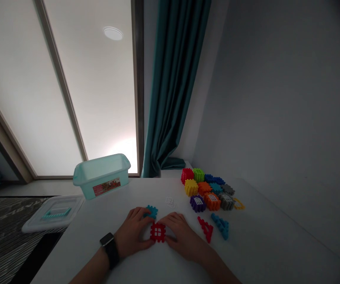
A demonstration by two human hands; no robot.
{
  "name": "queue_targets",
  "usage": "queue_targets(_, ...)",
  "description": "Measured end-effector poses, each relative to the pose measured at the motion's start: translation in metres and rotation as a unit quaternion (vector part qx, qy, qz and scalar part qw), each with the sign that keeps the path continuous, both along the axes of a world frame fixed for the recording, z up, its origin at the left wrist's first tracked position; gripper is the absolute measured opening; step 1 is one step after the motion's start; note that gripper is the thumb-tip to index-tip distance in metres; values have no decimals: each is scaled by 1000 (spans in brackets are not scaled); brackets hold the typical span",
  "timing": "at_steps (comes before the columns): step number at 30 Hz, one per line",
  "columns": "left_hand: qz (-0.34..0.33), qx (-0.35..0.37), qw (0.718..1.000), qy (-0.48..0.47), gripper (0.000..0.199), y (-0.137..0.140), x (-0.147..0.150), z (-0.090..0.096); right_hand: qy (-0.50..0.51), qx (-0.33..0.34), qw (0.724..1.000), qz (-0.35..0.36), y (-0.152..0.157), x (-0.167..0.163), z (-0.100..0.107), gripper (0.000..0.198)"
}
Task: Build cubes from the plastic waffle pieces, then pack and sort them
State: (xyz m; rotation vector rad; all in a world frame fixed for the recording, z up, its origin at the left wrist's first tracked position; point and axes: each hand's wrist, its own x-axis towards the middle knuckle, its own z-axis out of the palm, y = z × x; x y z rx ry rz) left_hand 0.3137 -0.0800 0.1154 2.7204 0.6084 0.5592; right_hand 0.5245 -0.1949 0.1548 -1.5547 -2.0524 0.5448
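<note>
A red interlocking block with a white window piece (pixel 158 232) is pinched between my two hands, low over the near part of the white table. My left hand (pixel 132 232), with a black watch on its wrist, grips the block's left side. On the other side, the fingers of my right hand (pixel 181 236) close on its right edge. Just beyond my left fingers lies a teal toothed block piece (pixel 152 212). White window pieces (pixel 170 202) rest a little farther off. To the right of my right hand are a red triangular piece (pixel 205 229) and a blue triangular piece (pixel 220 226).
Stacked toothed pieces in several colours, among them yellow (pixel 191 187) and purple (pixel 198 203), stand at the table's right. A yellow frame piece (pixel 239 204) lies beside them. A pale green bin (pixel 106 179) stands at the back left, near its clear lid (pixel 54 213).
</note>
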Motion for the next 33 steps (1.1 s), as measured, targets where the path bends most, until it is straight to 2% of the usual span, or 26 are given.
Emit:
queue_targets(4,4,-4,1000,-4,42,0,1,-1,-14,12,1000,-5,0,0,-4,44)
queue_targets(10,7,-9,1000,-3,39,1,0,-3,-34,16,999,-13,0,-1,-4,26)
queue_targets(17,16,-12,1000,0,40,0,1,-4,-29,7,999,-33,3,-5,-7,36)
queue_targets(20,13,-6,1000,-12,46,0,1,-3,-21,12,999,-42,4,-5,-7,38)
queue_targets(24,16,1,999,-30,55,0,0,-1,-10,26,998,-56,3,-5,-4,38)
queue_targets(33,8,3,998,-66,54,-3,0,7,-11,86,995,-42,-1,-9,0,41)
